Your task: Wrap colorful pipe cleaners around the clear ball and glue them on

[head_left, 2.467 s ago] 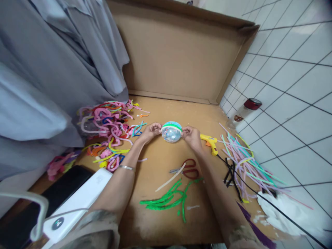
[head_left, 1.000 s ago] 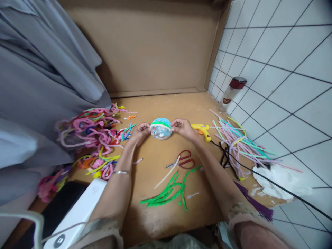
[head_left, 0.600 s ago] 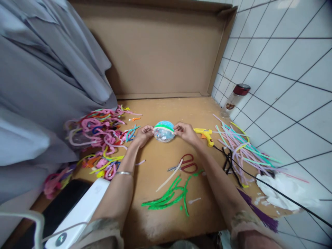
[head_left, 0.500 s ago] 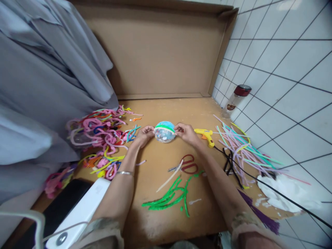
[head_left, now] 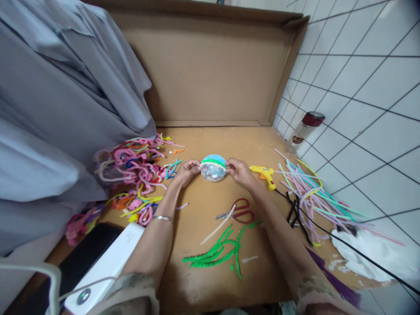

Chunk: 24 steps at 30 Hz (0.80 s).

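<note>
A clear round ball (head_left: 213, 173) is near the middle of the table, its top wrapped in blue, with green and cream fuzzy bands below. My left hand (head_left: 189, 169) pinches at its left side, by the end of the cream band. On the opposite side, my right hand (head_left: 239, 170) has its fingertips closed against the ball's edge. Whether the fingers grip the band or the ball wall is too small to tell. Closer to me lie red-handled scissors (head_left: 243, 211), a cream pipe cleaner (head_left: 218, 225) across their blades, and several green pipe cleaners (head_left: 213, 256).
A yellow glue gun (head_left: 265, 174) lies right of my right hand, its black cord trailing toward me. Beyond it are loose pastel pipe cleaners (head_left: 311, 192) and a jar (head_left: 303, 131). Tangled pink pipe cleaners (head_left: 131, 166) and a white power bank (head_left: 108, 267) are left.
The whole view has shifted slightly, so everything appears a little further right. Both hands stay at the ball's sides with hardly any change.
</note>
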Motion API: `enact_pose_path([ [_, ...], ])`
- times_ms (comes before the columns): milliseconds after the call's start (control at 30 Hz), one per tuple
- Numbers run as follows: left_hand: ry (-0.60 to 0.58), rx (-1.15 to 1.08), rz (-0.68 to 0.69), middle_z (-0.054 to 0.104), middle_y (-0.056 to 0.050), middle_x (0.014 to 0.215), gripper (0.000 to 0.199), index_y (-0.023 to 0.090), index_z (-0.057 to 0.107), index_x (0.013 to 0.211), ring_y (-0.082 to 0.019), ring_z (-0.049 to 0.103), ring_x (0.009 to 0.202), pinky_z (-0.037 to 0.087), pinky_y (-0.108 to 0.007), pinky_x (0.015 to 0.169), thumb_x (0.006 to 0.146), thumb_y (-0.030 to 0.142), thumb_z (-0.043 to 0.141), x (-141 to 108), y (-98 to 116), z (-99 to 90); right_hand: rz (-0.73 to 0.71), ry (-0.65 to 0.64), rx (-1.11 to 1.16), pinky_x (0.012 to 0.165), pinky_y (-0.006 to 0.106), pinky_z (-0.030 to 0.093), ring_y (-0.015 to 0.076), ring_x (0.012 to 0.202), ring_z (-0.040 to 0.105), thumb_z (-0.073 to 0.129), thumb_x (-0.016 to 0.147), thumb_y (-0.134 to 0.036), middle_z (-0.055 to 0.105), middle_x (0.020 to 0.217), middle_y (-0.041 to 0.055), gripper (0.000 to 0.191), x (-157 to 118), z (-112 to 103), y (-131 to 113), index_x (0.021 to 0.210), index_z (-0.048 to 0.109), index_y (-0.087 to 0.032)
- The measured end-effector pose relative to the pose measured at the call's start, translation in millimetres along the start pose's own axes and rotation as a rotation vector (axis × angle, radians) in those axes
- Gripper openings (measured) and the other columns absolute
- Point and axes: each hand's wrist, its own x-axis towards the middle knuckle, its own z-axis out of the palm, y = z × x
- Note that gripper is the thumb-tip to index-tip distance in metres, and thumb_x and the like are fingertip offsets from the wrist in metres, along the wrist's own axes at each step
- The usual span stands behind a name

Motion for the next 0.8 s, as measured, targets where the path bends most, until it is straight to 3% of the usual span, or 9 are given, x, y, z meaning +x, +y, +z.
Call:
enact_pose_path([
  [500,0.028,-0.037,0.025,0.068,0.000,0.070,0.041,0.016,0.064,0.068,-0.012,0.059,0.067,0.049,-0.028,0.074,0.045,0.037,0.092,4.7,-5.7,-0.7,0.009,0.059,-0.062,0.071,0.029,0.047,0.0182,0.075,0.061,0.051,0.078,-0.015,0.064,0.081,0.0041,0.010,-2.4,6.9,2.8,0.082,0.059,-0.021],
  [667,0.026,-0.042,0.049,0.074,-0.006,0.082,0.041,0.015,0.064,0.064,-0.017,0.066,0.077,0.052,-0.035,0.082,0.044,0.037,0.092,5.1,-5.9,0.0,0.019,0.068,-0.077,0.072,0.030,0.048,0.0187,0.076,0.061,0.050,0.077,-0.015,0.064,0.080,0.0038,0.010,-2.2,7.7,2.6,0.081,0.057,-0.022],
  [800,0.050,-0.018,0.072,0.076,-0.006,0.080,0.038,0.016,0.064,0.061,-0.019,0.067,0.075,0.053,-0.037,0.081,0.044,0.037,0.091,4.2,-3.8,3.2,0.018,0.074,-0.083,0.071,0.030,0.047,0.0190,0.075,0.060,0.050,0.077,-0.016,0.063,0.079,0.0037,0.010,-2.1,8.8,2.0,0.080,0.057,-0.022],
])
